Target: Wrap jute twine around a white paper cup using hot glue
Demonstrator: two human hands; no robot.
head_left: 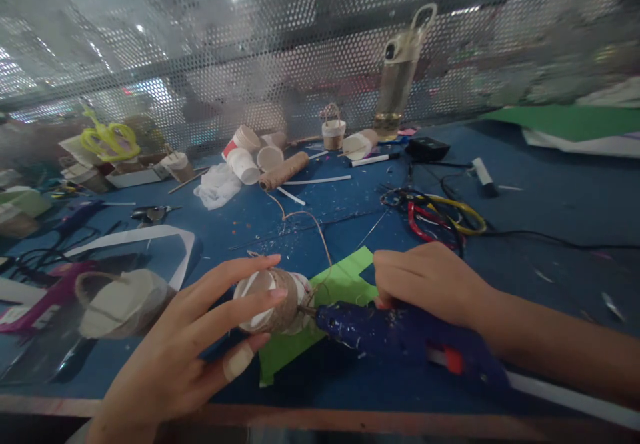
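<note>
My left hand is wrapped over a small paper cup lying on its side, with a bandage-like strip around one finger. Brown twine circles the middle of the cup, and a strand runs from it back to a twine roll. In my right hand is a dark blue hot glue gun, a white glue stick poking out of its rear. Its nozzle tip meets the cup's side at the edge of the twine. Bright green paper lies beneath the cup.
Left of my hand stands a cup basket near a magenta glue gun. Behind are loose paper cups, a finished-looking small basket and a water bottle. Scissors and cables lie to the right.
</note>
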